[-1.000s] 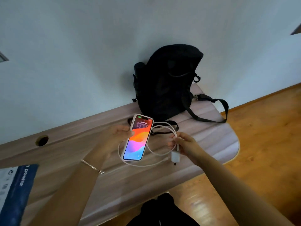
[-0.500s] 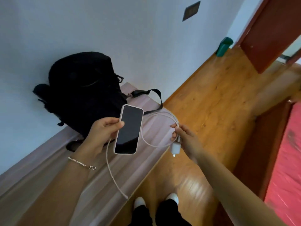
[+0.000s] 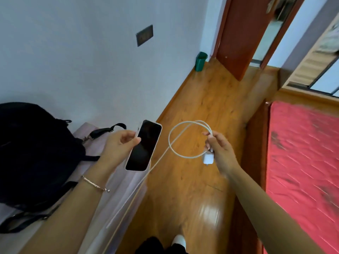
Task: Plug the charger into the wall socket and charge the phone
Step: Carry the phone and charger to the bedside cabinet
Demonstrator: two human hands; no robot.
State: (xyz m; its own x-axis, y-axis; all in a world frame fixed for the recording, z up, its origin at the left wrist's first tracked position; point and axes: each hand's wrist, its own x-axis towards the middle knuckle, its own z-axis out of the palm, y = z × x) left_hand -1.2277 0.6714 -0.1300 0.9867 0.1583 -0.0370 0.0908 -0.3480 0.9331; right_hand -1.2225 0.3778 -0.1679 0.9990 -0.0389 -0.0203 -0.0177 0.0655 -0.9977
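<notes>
My left hand [image 3: 120, 143] grips a phone [image 3: 144, 146] with a dark screen, held over the right end of the desk [image 3: 113, 195]. My right hand [image 3: 219, 146] holds a looped white cable [image 3: 183, 133] over the floor, and the white charger plug [image 3: 207, 158] hangs just below its fingers. One strand of the cable runs down and left past the phone's lower end. A dark wall socket plate [image 3: 144, 35] sits high on the white wall, well beyond both hands.
A black backpack [image 3: 34, 153] stands on the desk at the left, against the wall. A wooden floor [image 3: 198, 110] stretches ahead to a green bin [image 3: 200, 61] and a red-brown door [image 3: 240, 35]. A bed with a red cover [image 3: 302, 162] lies on the right.
The view has swung right, off the desk and toward the floor and wall socket. Both hands have moved right with the phone and charger. The phone's screen, lit a second ago, is dark.
</notes>
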